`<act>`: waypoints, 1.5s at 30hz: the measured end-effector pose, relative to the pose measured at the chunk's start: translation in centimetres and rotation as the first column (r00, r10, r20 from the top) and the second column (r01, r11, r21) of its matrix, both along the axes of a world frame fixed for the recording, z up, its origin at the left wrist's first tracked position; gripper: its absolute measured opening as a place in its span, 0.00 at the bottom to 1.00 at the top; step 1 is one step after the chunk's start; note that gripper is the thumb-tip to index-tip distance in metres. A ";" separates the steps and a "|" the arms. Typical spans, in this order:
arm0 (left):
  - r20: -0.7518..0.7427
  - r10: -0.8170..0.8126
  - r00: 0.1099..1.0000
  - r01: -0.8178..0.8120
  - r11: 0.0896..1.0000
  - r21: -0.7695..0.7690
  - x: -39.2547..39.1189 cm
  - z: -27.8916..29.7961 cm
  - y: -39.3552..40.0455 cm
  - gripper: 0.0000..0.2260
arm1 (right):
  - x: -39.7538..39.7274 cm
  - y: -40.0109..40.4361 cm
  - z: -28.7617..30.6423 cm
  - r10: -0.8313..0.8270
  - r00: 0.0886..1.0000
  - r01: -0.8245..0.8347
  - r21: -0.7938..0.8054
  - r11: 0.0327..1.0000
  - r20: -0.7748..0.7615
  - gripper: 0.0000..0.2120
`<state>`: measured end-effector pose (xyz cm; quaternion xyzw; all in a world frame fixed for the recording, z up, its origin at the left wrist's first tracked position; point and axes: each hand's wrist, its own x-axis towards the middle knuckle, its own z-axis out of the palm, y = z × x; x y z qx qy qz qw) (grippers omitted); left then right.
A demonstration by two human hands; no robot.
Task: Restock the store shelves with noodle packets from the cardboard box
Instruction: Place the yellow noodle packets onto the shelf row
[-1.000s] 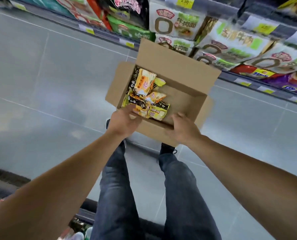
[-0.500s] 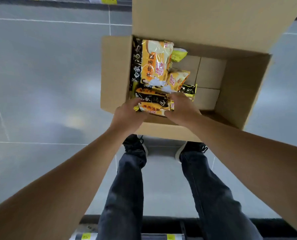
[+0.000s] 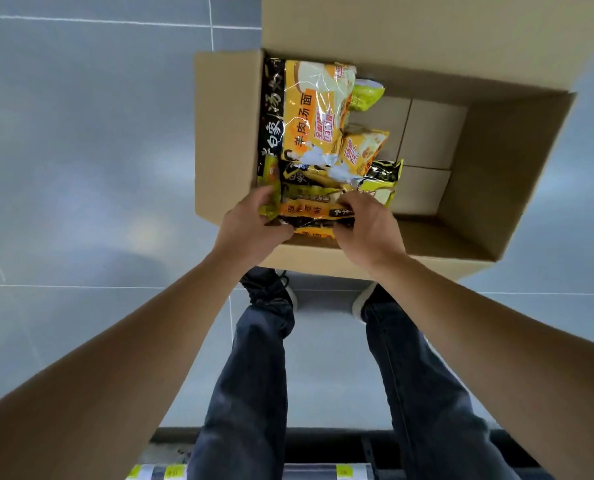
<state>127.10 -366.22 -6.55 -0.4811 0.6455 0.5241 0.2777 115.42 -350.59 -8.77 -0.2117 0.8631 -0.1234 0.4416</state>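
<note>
Two hands are working at the near left corner of the cardboard box (image 3: 226, 133). Fingers of the left hand (image 3: 250, 226) are curling round the left end of the nearest noodle packets (image 3: 311, 216), while the right hand (image 3: 368, 226) is pinching their right end from above. More packets, among them a large yellow packet (image 3: 314, 112), are lying piled along the left side of the box, leaving the right half bare cardboard. Under the box, grey floor tiles (image 3: 81, 133) are spreading out on all sides. Judging by this, the pick-up step is in hand: both hands are gathering a bundle, with no shelf showing ahead. Next, the bundle probably needs lifting clear of the box wall without dragging the loose packets beneath, then carrying up to the shelves.
</note>
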 end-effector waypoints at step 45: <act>0.112 0.367 0.923 -0.352 0.926 -0.133 3.0 2.2 0.5 0.18 | -5.2 -6.6 -0.3 0.037 0.998 -0.045 0.194 0.980 0.045 0.19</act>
